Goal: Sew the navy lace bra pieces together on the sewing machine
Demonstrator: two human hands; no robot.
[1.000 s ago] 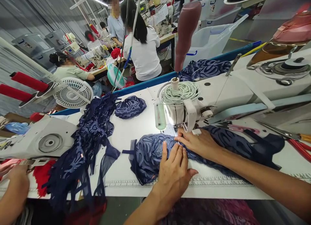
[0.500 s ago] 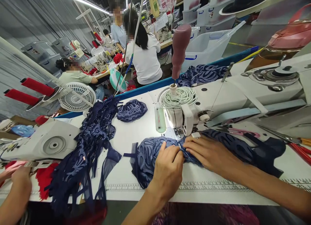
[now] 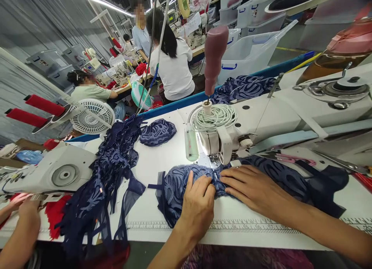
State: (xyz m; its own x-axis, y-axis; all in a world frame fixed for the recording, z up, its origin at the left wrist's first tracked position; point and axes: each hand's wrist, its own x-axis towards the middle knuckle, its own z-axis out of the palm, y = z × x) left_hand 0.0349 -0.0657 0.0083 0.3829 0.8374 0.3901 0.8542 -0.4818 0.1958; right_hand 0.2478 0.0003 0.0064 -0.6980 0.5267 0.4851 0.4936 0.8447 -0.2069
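Note:
A navy lace bra (image 3: 176, 184) lies spread on the white table, its middle just below the needle area of a white sewing machine (image 3: 216, 155). My left hand (image 3: 200, 199) is closed on the inner edge of the left cup, thumb pointing up and fingers curled. My right hand (image 3: 252, 184) lies flat over the middle and the start of the right cup, fingers stretched out together. Part of the cloth is hidden beneath both hands. The far cup (image 3: 280, 176) and its dark band run right, under the machine arm.
Navy straps and lace pieces (image 3: 113, 164) heap at left, near a loose cup (image 3: 158, 132). A screwdriver with a reddish handle (image 3: 215, 56) stands upright on the machine. Scissors (image 3: 340, 160) lie at right. A co-worker's hand (image 3: 29, 213) works on red cloth at far left.
My left hand has shifted slightly left and down on the cup. My right hand has flattened and moved a little right. The bra has barely moved.

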